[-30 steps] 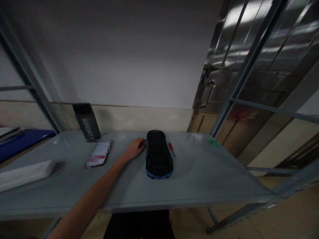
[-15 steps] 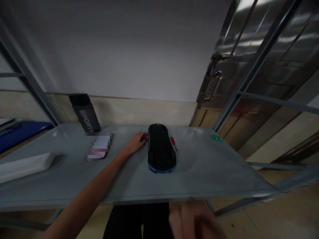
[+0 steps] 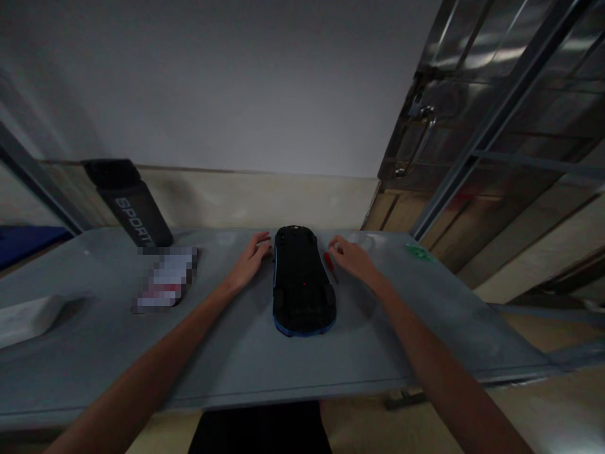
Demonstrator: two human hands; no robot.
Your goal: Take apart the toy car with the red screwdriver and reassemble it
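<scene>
Left hand (image 3: 249, 260) and right hand (image 3: 352, 258) flank the upturned toy car (image 3: 302, 282) beside a red screwdriver (image 3: 329, 265).

one camera sits on my head, looking forward and down across the tabletop (image 3: 246, 353) toward the far wall (image 3: 236, 82). it stands close enough that both my forearms run in from the bottom edge, with a metal door (image 3: 477, 107) at the right side.

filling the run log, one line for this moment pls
left hand: touching toy car | right hand: at red screwdriver | car: upside down on table
</scene>
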